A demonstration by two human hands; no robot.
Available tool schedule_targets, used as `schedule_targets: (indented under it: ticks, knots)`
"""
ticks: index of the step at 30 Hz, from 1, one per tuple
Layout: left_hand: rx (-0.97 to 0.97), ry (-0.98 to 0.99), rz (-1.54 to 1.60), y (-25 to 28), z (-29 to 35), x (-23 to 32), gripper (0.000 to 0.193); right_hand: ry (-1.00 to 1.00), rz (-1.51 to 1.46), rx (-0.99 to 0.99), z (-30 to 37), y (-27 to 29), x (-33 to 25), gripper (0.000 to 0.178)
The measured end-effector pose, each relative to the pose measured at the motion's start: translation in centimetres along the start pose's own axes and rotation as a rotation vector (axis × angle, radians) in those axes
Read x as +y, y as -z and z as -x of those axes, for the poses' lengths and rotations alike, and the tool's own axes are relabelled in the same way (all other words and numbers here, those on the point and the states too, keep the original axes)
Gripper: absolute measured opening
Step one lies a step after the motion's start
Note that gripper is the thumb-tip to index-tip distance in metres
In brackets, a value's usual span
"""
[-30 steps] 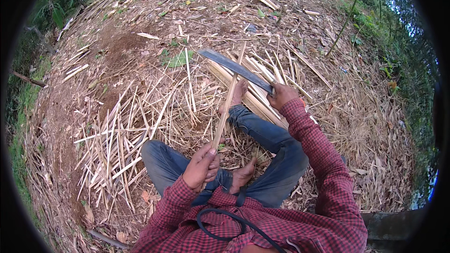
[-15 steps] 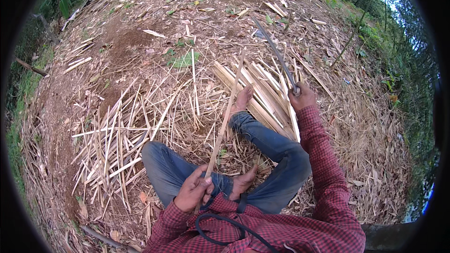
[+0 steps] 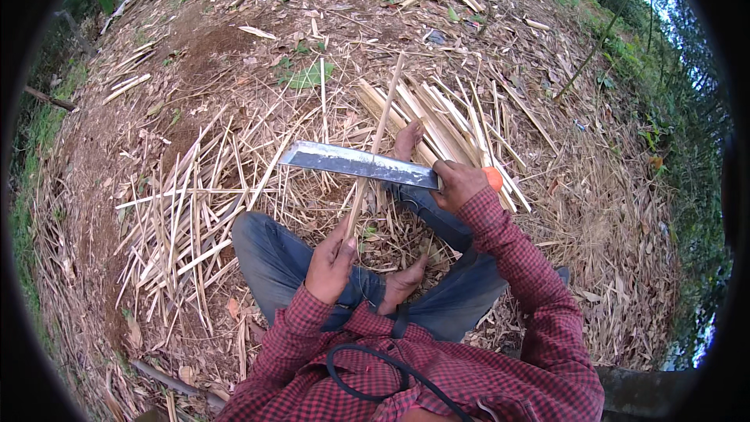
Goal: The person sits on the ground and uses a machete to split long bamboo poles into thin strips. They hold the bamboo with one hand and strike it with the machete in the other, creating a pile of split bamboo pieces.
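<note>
My left hand [image 3: 331, 267] is closed round the near end of a long, narrow wooden strip [image 3: 384, 119], which slants up and away from me. In my right hand [image 3: 459, 186] is a machete [image 3: 355, 164], gripped by its orange handle [image 3: 493, 179]. Its broad blade, dark with a pale worn edge, points left and lies flat to view across the middle of the strip. Whether blade and strip touch I cannot tell. My crossed legs in blue jeans [image 3: 269, 262] and my bare feet [image 3: 405, 285] are just below the blade.
Left of my knee lies a loose heap of thin split strips [image 3: 183, 227]. Beyond my far foot is a bundle of wider split pieces [image 3: 441, 121]. Dry leaves and shavings cover the ground, with a green leaf [image 3: 308, 76] ahead. A dark cord [image 3: 375, 348] hangs over my shirt.
The machete has swung from pointing away at the right to lying leftward across the strip. My right hand has come inward and nearer; my left hand has risen slightly with the strip.
</note>
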State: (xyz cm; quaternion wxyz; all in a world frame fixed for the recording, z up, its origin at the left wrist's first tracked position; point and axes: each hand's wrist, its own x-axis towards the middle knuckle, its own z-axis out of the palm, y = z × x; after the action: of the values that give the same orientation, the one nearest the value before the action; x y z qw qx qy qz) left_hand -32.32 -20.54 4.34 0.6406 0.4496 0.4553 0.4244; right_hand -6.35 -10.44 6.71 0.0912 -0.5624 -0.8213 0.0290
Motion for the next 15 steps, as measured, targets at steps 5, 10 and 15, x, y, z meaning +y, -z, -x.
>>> schedule_targets:
  ticks: [5, 10, 15]
  knots:
    - [0.021, -0.023, -0.029, 0.4, -1.3, -0.2, 0.048, 0.115, 0.007, -0.036, 1.1, 0.1, -1.9, 0.028]
    - [0.005, -0.036, -0.070, 0.2, -1.1, 0.1, 0.047, -0.007, 0.065, -0.014, -0.2, -0.5, 0.9, 0.032]
    - [-0.018, 0.041, -0.029, 0.2, 0.2, 1.1, 0.047, 0.068, 0.115, -0.026, -1.1, -0.5, 1.8, 0.028]
